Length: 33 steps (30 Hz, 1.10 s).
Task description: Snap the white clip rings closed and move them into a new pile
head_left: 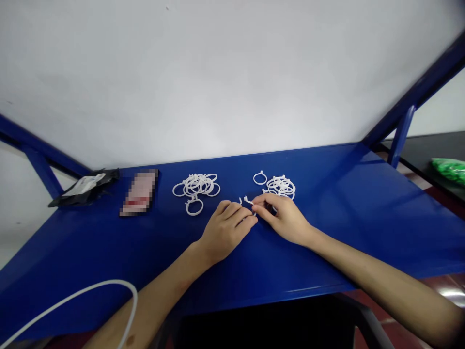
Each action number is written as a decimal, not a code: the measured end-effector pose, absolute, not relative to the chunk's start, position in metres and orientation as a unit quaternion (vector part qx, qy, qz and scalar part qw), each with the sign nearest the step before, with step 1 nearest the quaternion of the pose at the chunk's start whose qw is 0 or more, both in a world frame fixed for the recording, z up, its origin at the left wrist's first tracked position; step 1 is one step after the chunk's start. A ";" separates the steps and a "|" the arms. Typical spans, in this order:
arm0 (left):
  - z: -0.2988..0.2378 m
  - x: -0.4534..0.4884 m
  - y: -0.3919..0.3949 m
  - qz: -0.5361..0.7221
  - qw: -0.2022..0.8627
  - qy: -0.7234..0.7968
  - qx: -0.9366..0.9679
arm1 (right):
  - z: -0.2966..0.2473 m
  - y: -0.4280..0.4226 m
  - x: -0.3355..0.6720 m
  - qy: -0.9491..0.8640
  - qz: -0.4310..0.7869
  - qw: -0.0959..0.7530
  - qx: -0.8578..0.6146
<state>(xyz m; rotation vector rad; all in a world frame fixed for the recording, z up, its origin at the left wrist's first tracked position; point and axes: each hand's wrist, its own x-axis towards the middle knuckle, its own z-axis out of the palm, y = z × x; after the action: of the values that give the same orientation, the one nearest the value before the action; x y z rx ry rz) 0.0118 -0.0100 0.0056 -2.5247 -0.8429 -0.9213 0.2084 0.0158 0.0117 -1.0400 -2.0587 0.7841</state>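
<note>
As I look down from far off, I see two bare hands close together over the middle of the blue table (290, 271). Between them is one thin white plastic ring (249, 201), with a gap where its ends come apart. The right hand (285, 215) has its thumb and pointing finger pinched on one end. The left hand (225, 227) has its fingers bent and squeezed on the other side, though they hide most of the ring from me.

A left pile of white rings (198, 184) lies toward the back edge of the surface. A right pile of rings (281, 186) sits just behind the right hand, with a lone ring (260, 173) just beside it, nearer the back edge. By the back left corner are a black plastic bag (85, 185) and a flat packet (138, 194) too blurred to read.

I think the step in hand is working the ring's two small ends, but I can't tell if they are being joined or pulled apart. To me, the next move calls for a soft, steady pinch: left fingers hold firm, right fingers guide the tip. If they slip, the ring could spring away.
</note>
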 end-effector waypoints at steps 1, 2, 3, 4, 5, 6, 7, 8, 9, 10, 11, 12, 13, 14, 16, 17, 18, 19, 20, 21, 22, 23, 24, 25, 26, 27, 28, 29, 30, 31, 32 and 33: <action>0.006 0.013 -0.011 -0.324 0.156 -0.292 -0.886 | 0.011 0.016 0.208 -0.787 0.315 0.349 -0.400; 0.006 0.013 -0.011 -0.326 0.148 -0.289 -0.888 | 0.011 0.016 0.209 -0.782 0.323 0.353 -0.400; 0.006 0.014 -0.012 -0.329 0.138 -0.288 -0.888 | 0.012 0.016 0.209 -0.777 0.328 0.358 -0.400; 0.006 0.014 -0.012 -0.336 0.128 -0.294 -0.886 | 0.012 0.017 0.210 -0.774 0.329 0.364 -0.400; 0.007 0.013 -0.012 -0.347 0.118 -0.309 -0.877 | 0.014 0.017 0.211 -0.771 0.327 0.371 -0.400; 0.007 0.013 -0.012 -0.361 0.108 -0.335 -0.864 | 0.015 0.017 0.212 -0.770 0.322 0.379 -0.399; 0.007 0.012 -0.011 -0.376 0.097 -0.368 -0.845 | 0.015 0.017 0.213 -0.770 0.314 0.386 -0.399; 0.008 0.011 -0.011 -0.388 0.086 -0.404 -0.824 | 0.016 0.017 0.214 -0.771 0.305 0.392 -0.398; 0.007 0.009 -0.010 -0.394 0.071 -0.435 -0.806 | 0.016 0.018 0.214 -0.774 0.294 0.396 -0.398; 0.007 0.008 -0.008 -0.392 0.051 -0.458 -0.796 | 0.016 0.018 0.215 -0.777 0.285 0.397 -0.397; 0.006 0.007 -0.006 -0.385 0.026 -0.471 -0.793 | 0.016 0.018 0.215 -0.780 0.278 0.397 -0.395; 0.005 0.006 -0.005 -0.375 -0.002 -0.476 -0.795 | 0.015 0.018 0.216 -0.785 0.273 0.396 -0.391; 0.003 0.005 -0.003 -0.366 -0.031 -0.475 -0.799 | 0.014 0.018 0.216 -0.791 0.268 0.394 -0.384; 0.002 0.005 -0.002 -0.361 -0.059 -0.471 -0.803 | 0.013 0.019 0.216 -0.798 0.262 0.391 -0.375; -0.001 0.005 -0.001 -0.360 -0.105 -0.461 -0.804 | 0.011 0.019 0.217 -0.815 0.251 0.384 -0.354; -0.002 0.006 -0.001 -0.364 -0.121 -0.457 -0.803 | 0.010 0.019 0.217 -0.824 0.245 0.379 -0.344; -0.002 0.006 -0.001 -0.368 -0.133 -0.454 -0.801 | 0.009 0.020 0.218 -0.831 0.240 0.374 -0.334; -0.002 0.007 -0.001 -0.372 -0.141 -0.451 -0.799 | 0.009 0.020 0.218 -0.838 0.234 0.369 -0.326; -0.003 0.007 -0.001 -0.375 -0.145 -0.448 -0.799 | 0.009 0.019 0.218 -0.846 0.227 0.364 -0.317; -0.003 0.007 -0.002 -0.378 -0.144 -0.445 -0.799 | 0.010 0.019 0.218 -0.854 0.217 0.360 -0.307; -0.004 0.007 -0.002 -0.381 -0.141 -0.442 -0.799 | 0.010 0.018 0.218 -0.863 0.205 0.355 -0.296; -0.005 0.007 -0.002 -0.384 -0.137 -0.439 -0.801 | 0.011 0.017 0.218 -0.872 0.191 0.350 -0.285; -0.006 0.006 -0.003 -0.385 -0.131 -0.435 -0.804 | 0.012 0.015 0.219 -0.881 0.176 0.342 -0.274; -0.007 0.005 -0.003 -0.384 -0.123 -0.429 -0.809 | 0.012 0.014 0.218 -0.890 0.161 0.335 -0.264; -0.009 0.004 -0.004 -0.384 -0.112 -0.421 -0.814 | 0.013 0.012 0.218 -0.897 0.147 0.327 -0.257; -0.010 0.003 -0.004 -0.384 -0.100 -0.411 -0.821 | 0.013 0.010 0.218 -0.904 0.136 0.318 -0.253; -0.012 0.002 -0.005 -0.382 -0.085 -0.401 -0.828 | 0.013 0.009 0.218 -0.909 0.128 0.308 -0.249; -0.012 0.002 -0.005 -0.378 -0.070 -0.391 -0.836 | 0.013 0.008 0.218 -0.915 0.122 0.296 -0.247; -0.013 0.001 -0.005 -0.373 -0.055 -0.383 -0.843 | 0.012 0.007 0.217 -0.919 0.117 0.285 -0.246; -0.012 0.001 -0.005 -0.367 -0.042 -0.376 -0.850 | 0.012 0.007 0.217 -0.923 0.114 0.274 -0.246; -0.012 0.001 -0.005 -0.361 -0.032 -0.370 -0.856 | 0.012 0.007 0.217 -0.925 0.112 0.266 -0.246; -0.010 0.001 -0.004 -0.355 -0.025 -0.366 -0.860 | 0.012 0.008 0.216 -0.926 0.109 0.264 -0.247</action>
<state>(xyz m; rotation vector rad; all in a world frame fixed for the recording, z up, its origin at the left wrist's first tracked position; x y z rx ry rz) 0.0011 -0.0041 -0.0099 -2.7447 -1.1685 -1.1330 0.2163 0.0082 0.0118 -0.6678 -2.5040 0.2943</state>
